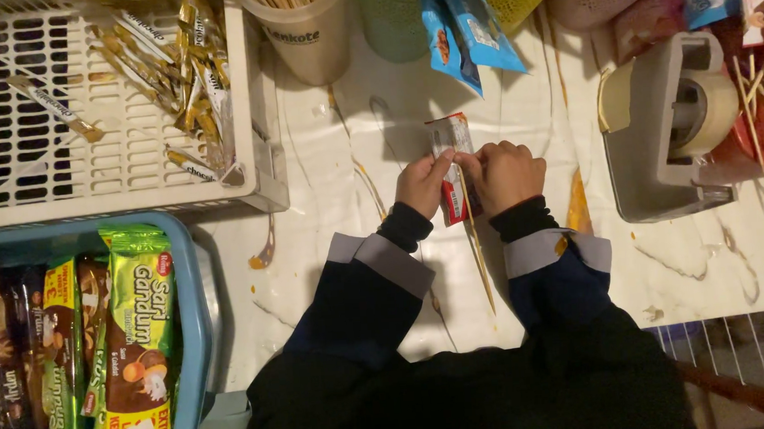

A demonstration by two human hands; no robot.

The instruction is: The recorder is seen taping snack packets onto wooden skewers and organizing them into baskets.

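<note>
Nearest the camera, two dark sleeves with grey cuffs are reaching up over the white tabletop (332, 270). At the near left, a blue basket (190, 288) is holding upright snack packs, its rim lying just beside the left sleeve; at the near right, a white wire rack (735, 343) is showing at the tabletop's edge.

At mid-distance the left hand (422, 184) and right hand (505, 173) are working close together, both pinching one small red-and-white packet (450, 148), which is resting on the tabletop between the fingertips. One thin wooden skewer (478, 253) is running from under the packet back toward the body, between the two wrists. Bare tabletop is lying open left of the left hand and between the right hand and one grey tape dispenser (669, 135), which is standing well apart to the right with loose skewers beyond it.

Farther off, a white slatted crate (24, 139) is holding many gold stick sachets (170, 68), too many to count; its corner is ending near the left hand. At the far edge, one beige cup (305, 34) of skewers and two blue packets (468, 24) are standing above the hands.
</note>
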